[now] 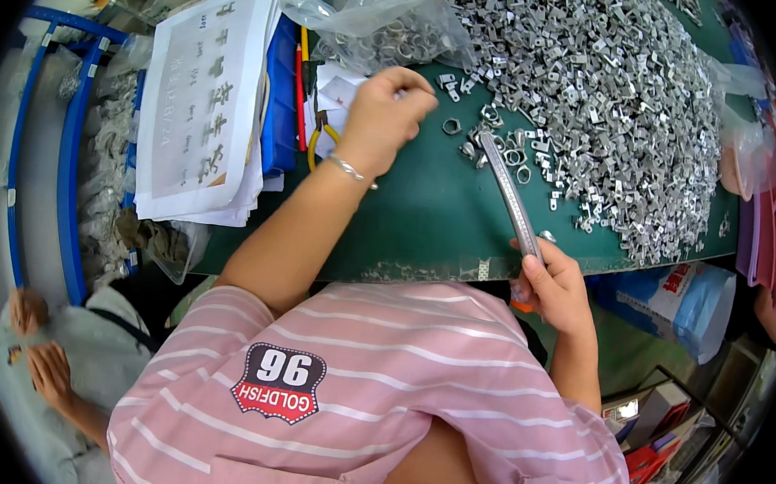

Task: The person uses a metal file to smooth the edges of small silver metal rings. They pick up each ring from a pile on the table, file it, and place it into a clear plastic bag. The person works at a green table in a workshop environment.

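Observation:
My left hand (384,116) is over the left part of the green table, its fingers curled together. A greyish bit shows at the fingers, too small and blurred to name. My right hand (558,285), near the front edge, is closed around one end of a long, narrow grey metal strip (513,197) with fine marks along it. The strip's far end reaches a small group of metal rings (513,152). A single nut-like ring (451,126) lies between my left hand and that group. Beside my right hand are a small shiny metal piece (547,236) and something orange (520,300), partly hidden.
A large heap of small metal brackets (613,105) covers the table's right side. At the back, a clear plastic bag (394,31) holds metal rings. Yellow-handled pliers (316,143), a red pen (300,101), a blue bin (280,100) and paper sheets (205,94) stand left. Another person's hands (48,371) show lower left.

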